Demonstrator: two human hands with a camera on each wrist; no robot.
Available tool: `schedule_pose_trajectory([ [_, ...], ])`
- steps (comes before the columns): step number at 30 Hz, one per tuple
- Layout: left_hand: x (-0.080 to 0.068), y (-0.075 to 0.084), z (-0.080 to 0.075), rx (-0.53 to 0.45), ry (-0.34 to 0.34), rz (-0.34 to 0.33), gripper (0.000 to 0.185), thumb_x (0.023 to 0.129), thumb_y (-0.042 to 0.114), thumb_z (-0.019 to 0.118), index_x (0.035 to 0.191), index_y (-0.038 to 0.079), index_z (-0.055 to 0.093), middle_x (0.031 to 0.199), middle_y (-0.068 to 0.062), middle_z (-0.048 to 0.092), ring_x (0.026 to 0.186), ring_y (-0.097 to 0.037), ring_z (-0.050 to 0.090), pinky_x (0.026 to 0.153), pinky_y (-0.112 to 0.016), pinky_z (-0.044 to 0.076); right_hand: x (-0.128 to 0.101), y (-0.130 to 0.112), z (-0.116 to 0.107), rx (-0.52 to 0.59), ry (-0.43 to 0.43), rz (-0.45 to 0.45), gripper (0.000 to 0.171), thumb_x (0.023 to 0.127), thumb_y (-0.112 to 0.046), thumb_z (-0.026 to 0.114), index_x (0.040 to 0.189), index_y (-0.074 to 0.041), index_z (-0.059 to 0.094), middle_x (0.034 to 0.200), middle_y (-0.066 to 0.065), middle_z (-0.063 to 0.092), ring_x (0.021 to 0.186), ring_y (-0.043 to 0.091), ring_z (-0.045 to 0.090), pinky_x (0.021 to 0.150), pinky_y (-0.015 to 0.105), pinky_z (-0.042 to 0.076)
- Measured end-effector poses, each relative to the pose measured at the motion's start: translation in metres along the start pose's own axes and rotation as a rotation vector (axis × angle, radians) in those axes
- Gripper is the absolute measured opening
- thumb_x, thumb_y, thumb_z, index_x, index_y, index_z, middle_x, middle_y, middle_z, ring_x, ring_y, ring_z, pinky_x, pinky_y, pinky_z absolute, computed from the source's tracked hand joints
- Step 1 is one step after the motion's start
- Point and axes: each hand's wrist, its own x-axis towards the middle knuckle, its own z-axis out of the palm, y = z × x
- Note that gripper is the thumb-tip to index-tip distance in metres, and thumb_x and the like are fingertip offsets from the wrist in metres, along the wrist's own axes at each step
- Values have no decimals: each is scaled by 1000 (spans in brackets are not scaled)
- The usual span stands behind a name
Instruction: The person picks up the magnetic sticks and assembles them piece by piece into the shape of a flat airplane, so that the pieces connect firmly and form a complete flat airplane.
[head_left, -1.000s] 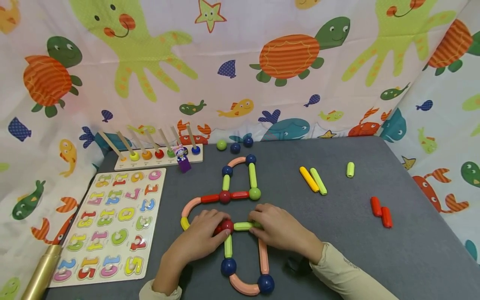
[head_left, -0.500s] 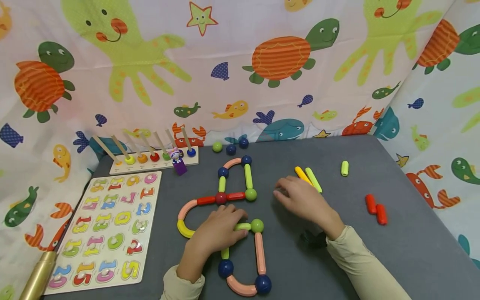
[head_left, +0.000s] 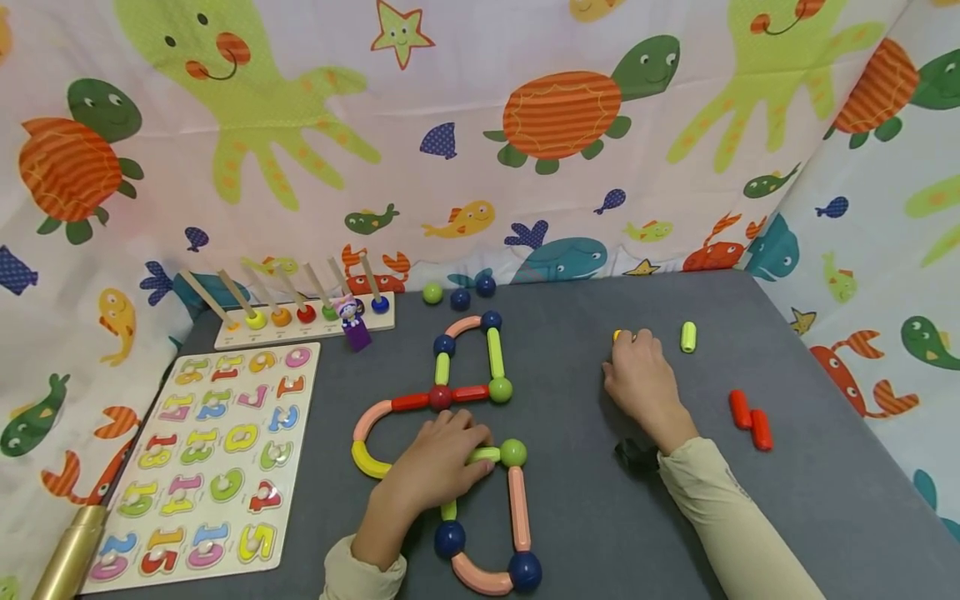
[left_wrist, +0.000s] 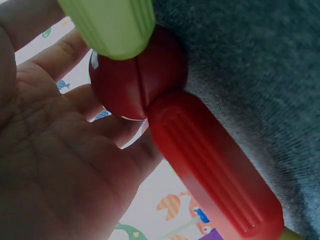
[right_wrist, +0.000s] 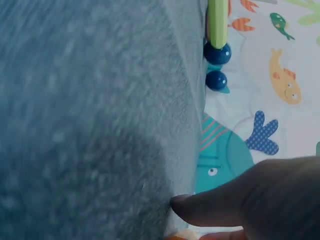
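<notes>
A stick-and-ball figure (head_left: pixel 480 392) lies flat on the grey mat (head_left: pixel 600 508) in the head view. My left hand (head_left: pixel 442 462) is cupped over its hidden red ball, fingers reaching onto a short green stick (head_left: pixel 486 454) that leads to a green ball (head_left: pixel 513 452). The left wrist view shows that red ball (left_wrist: pixel 135 75) against my fingers (left_wrist: pixel 75 105), joined to a red stick (left_wrist: pixel 215 165) and a green stick (left_wrist: pixel 110 25). My right hand (head_left: pixel 637 371) lies over two loose sticks farther right; only a yellow tip (head_left: pixel 617 335) shows. Its grasp is hidden.
A number puzzle board (head_left: pixel 210 450) and a peg board (head_left: pixel 300 321) with a purple figure (head_left: pixel 354 323) sit left. Three loose balls (head_left: pixel 460 297) lie at the back. A green stick (head_left: pixel 687 337) and two red sticks (head_left: pixel 750 419) lie right. A gold tube (head_left: pixel 71 554) is at bottom left.
My right hand left the figure's green ball and moved right and back, onto the loose yellow and green sticks. My left hand stayed on the red ball.
</notes>
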Motion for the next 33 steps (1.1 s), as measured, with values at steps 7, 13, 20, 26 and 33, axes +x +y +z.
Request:
schedule_pose_trajectory([
  [7,-1,-1,2,-8,4,20,16,103,27,75,115,16,74,108,0,57,102,-23,48,92,-48,44,3,6,-4,81,-87,-29,23,95,2,69,111,17,61,97,28,61,89,44,63,83,59,54],
  [13,0,-4,3,-10,7,16,17,103,27,74,116,16,74,109,0,58,103,-23,48,92,-47,43,6,-8,-8,187,-143,-417,20,92,7,75,113,8,74,102,16,67,92,34,62,87,52,53],
  [20,0,-4,1,1,5,18,18,103,28,74,117,16,74,109,0,58,102,-23,49,92,-46,43,7,-35,-8,215,-240,-566,23,94,7,74,116,-1,77,105,8,65,95,27,59,88,48,53],
  [26,0,-5,2,3,10,21,17,103,28,74,116,17,75,108,1,58,102,-22,49,92,-47,43,3,-46,-7,191,-251,-600,22,97,4,72,118,-2,77,108,9,67,98,27,58,89,46,54],
  [33,-1,-6,1,-8,10,22,16,104,28,74,117,18,75,109,1,58,103,-22,48,93,-46,42,10,-14,-21,20,-59,-303,27,101,-15,74,117,6,72,109,23,69,98,42,66,84,58,56],
])
